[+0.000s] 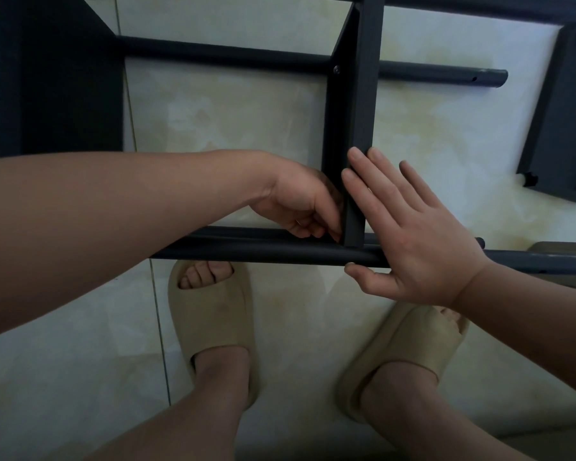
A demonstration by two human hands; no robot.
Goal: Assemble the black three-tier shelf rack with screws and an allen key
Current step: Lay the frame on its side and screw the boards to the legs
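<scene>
The half-built rack (230,56) lies on its side across the tile floor (246,121), just beyond the person's feet. It's painted metal, so I'd guess stiff, not very heavy, a bit slick, and wobbly at any joint that isn't tight. I'd hold it right at the joint. The right hand (419,234) does that, fingers straight and flat on the cross panel (341,128), thumb under the near tube (246,251). The left hand (296,204) has its fingers curled into the inside corner there; can't tell if they're pinching a screw or the key. One fitted screw (336,69) shows at the far joint. A loose panel (559,128) lies well off to the right, and the slippers (213,314) sit right under the near tube, so not much foot room.
</scene>
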